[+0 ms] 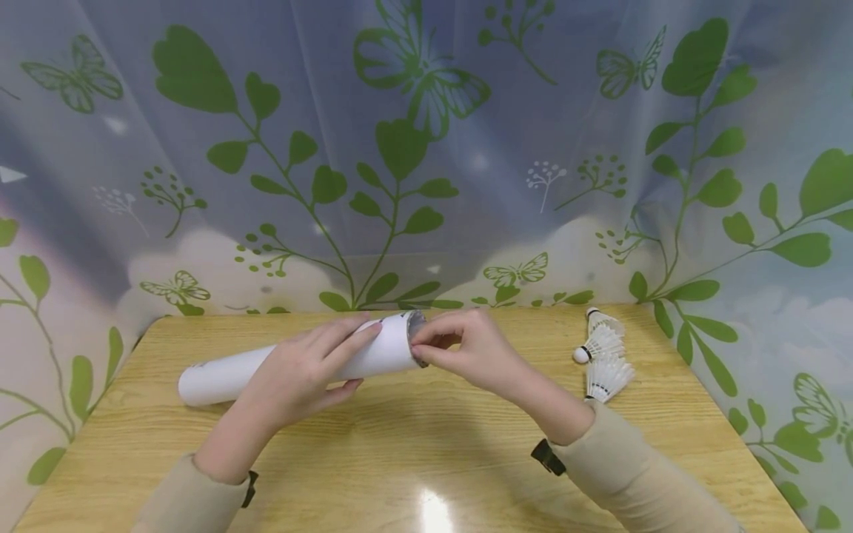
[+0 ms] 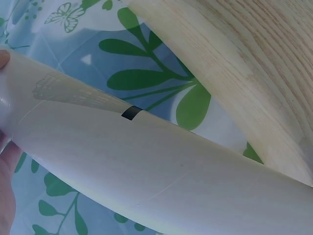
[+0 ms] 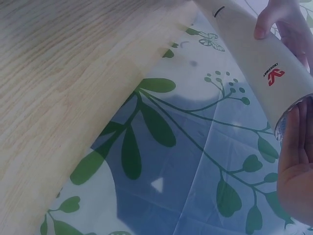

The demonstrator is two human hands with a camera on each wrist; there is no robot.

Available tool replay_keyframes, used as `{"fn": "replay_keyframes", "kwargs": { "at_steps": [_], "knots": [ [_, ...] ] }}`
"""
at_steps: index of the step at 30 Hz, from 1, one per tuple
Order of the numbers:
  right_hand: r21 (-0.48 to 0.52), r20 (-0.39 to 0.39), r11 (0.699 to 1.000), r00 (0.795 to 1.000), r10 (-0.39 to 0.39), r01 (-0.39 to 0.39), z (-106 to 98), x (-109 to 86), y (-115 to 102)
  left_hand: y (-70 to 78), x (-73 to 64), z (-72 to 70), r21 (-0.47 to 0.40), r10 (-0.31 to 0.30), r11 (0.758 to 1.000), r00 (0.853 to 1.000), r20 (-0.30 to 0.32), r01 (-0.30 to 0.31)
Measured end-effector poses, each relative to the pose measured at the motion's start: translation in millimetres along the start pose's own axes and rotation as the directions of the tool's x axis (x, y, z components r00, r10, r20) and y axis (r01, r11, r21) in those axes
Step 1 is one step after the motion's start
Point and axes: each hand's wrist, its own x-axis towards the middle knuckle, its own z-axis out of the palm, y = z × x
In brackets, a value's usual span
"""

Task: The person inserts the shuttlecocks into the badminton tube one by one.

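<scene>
A long white shuttlecock tube [image 1: 229,372] lies at a slant above the table, its open end to the right. My left hand [image 1: 308,370] grips it around the middle, fingers over the top and thumb on the near side. At the silvery-rimmed mouth, my right hand [image 1: 476,349] has its thumb and index finger bent together, fingertips just inside the opening. I cannot tell what those fingertips hold, since the rim hides them. The right wrist view shows a red logo [image 3: 274,76] on the tube near the mouth, with the right fingers [image 3: 293,137] reaching in.
Three white feather shuttlecocks [image 1: 608,376] lie in a row near the right side of the wooden table [image 1: 400,451]. A patterned curtain [image 1: 466,222] with green leaves and butterflies hangs along the table's back and sides.
</scene>
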Motion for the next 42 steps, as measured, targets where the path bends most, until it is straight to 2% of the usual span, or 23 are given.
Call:
{"fn": "replay_keyframes", "kwargs": {
  "at_steps": [10, 15, 20, 27, 33, 40, 42],
  "knots": [
    [-0.003, -0.022, 1.0, 1.0, 0.005, -0.006, -9.6, -5.1, 2.6, -0.5, -0.8, 2.4, -0.009, -0.009, 1.0, 1.0, 0.003, 0.009],
    [-0.02, -0.069, 0.997, 0.995, 0.07, -0.071, -25.3, -11.7, 9.5, -0.4, -0.7, 2.3, -0.009, -0.011, 1.0, 1.0, 0.003, 0.011],
    [0.024, -0.132, 0.99, 0.981, 0.138, -0.136, -51.0, -23.9, 23.1, -0.9, -1.0, 3.4, -0.009, -0.008, 1.0, 1.0, -0.001, 0.008],
    [-0.031, -0.236, 0.977, 0.951, 0.199, -0.212, -89.4, -48.0, 39.9, -1.0, -2.3, 3.2, 0.004, -0.008, 1.0, 1.0, -0.004, 0.008],
    [-0.097, -0.324, 0.96, 0.92, 0.22, -0.263, -116.9, -69.1, 50.9, -0.8, -3.6, 3.3, 0.006, -0.007, 1.0, 1.0, -0.006, 0.008],
    [-0.165, -0.385, 0.904, 0.869, 0.31, -0.395, -145.4, -95.9, 60.3, -1.5, -4.2, 3.9, 0.008, -0.007, 1.0, 1.0, -0.017, 0.007],
    [-0.185, -0.397, 0.891, 0.86, 0.319, -0.416, -151.5, -103.5, 64.6, -1.9, -4.1, 3.0, 0.006, -0.007, 1.0, 1.0, -0.019, 0.008]
  ]
}}
